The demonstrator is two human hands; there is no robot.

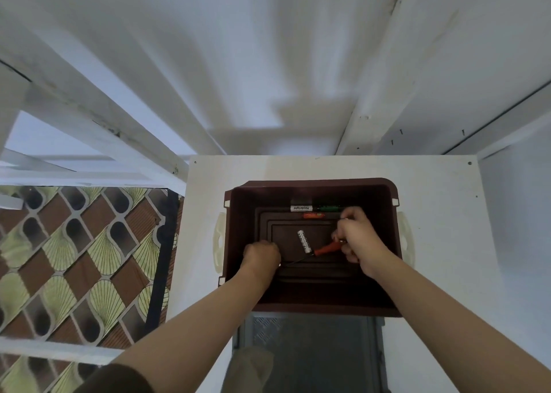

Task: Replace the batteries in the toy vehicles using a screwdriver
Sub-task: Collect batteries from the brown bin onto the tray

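Both my hands are inside a brown plastic bin (384, 195) on a white table. My right hand (356, 237) grips the red handle of a screwdriver (326, 249). Its thin dark shaft runs down-left to my left hand (261, 255). That hand is curled knuckles-up on the bin floor, and whatever is under it is hidden. No toy vehicle shows. A white battery (303, 241) lies loose in the middle of the bin floor, just above the screwdriver.
Against the bin's far wall lie a white labelled battery (301, 208), a green battery (329, 208) and an orange one (311, 215). The bin has cream side handles (219, 242). The white table (447, 243) ends left at a patterned mat (74, 258). A grey panel (313, 354) lies below.
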